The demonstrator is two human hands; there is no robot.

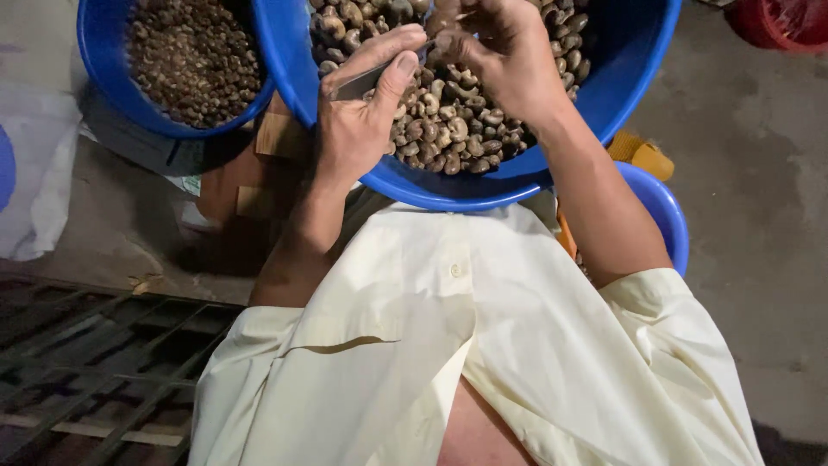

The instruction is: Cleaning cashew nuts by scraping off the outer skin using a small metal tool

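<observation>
My left hand [358, 121] is closed around a small metal blade [360, 82], thumb pressed along it, its tip pointing to the right. My right hand [500, 52] pinches a brown nut [442, 19] at the fingertips, just beyond the blade's tip. Both hands hover over a large blue basin [448, 190] filled with several brown and grey nuts [453, 129]. The basin rests against my lap, above my cream shirt [448, 345].
A second blue basin [99, 60] of darker small pieces stands at the upper left. A third blue basin [668, 216] shows under my right arm, beside a yellow object [647, 157]. Red basket [780, 22] top right, white sack [34, 173] left, metal grate [95, 362] bottom left.
</observation>
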